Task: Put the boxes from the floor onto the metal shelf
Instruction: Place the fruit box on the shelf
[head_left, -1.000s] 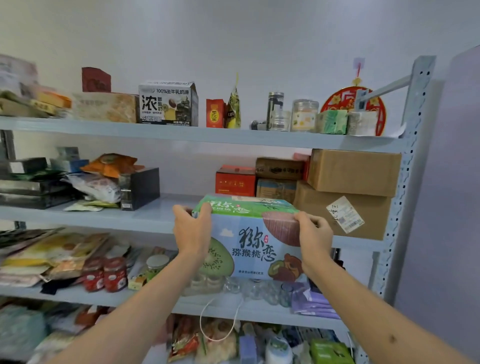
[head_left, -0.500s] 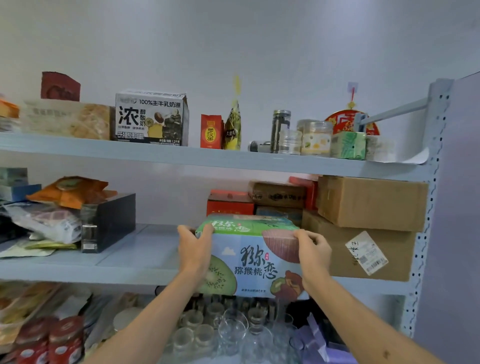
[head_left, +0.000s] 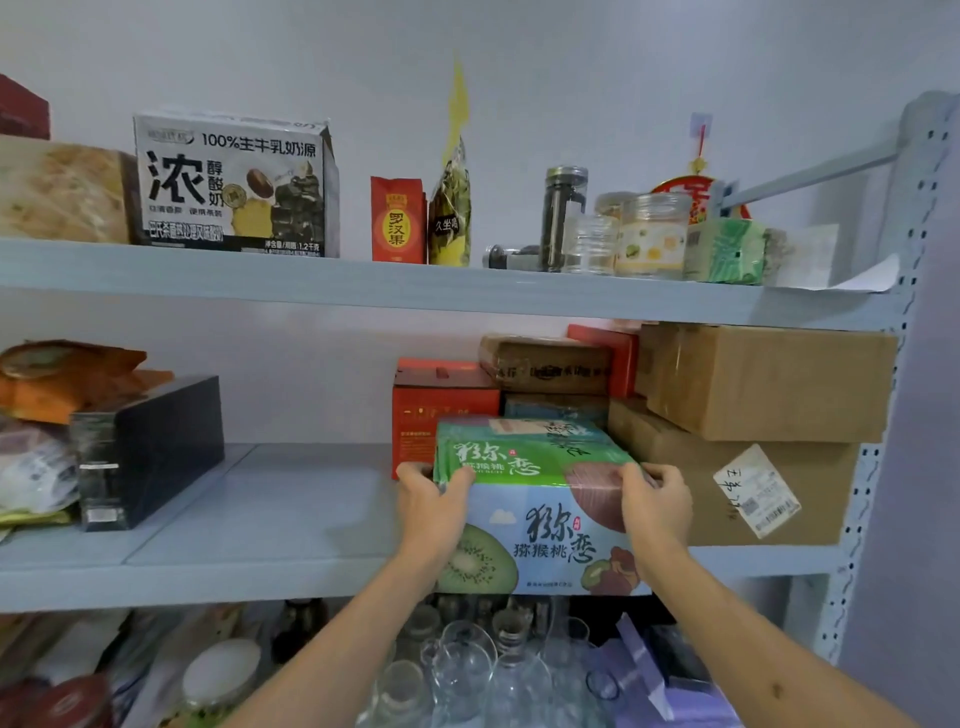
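Hands hold the kiwi box (head_left: 540, 499) from both sides at its upper front corners. The left hand (head_left: 431, 506) has its fingers curled over the left top edge, and the right hand (head_left: 657, 501) has its fingers curled over the right top edge; both grip the box firmly. The box has a green top and a pale blue front with a cut kiwi picture. It sits on the middle level of the metal shelf (head_left: 249, 519), with its front face hanging a little past the front lip of that level. Just to its right, touching or almost touching, stands a large brown carton (head_left: 737, 488) with a white label, and a second brown carton (head_left: 769, 379) lies on top of that one. Behind the kiwi box is a red box (head_left: 441, 402). To the left on the same level, well apart, stands a black box (head_left: 148, 449). On the upper level stands a milk carton box (head_left: 231, 184) and some jars (head_left: 649, 234). Below, on the lower level, there are clear glasses (head_left: 467, 670).
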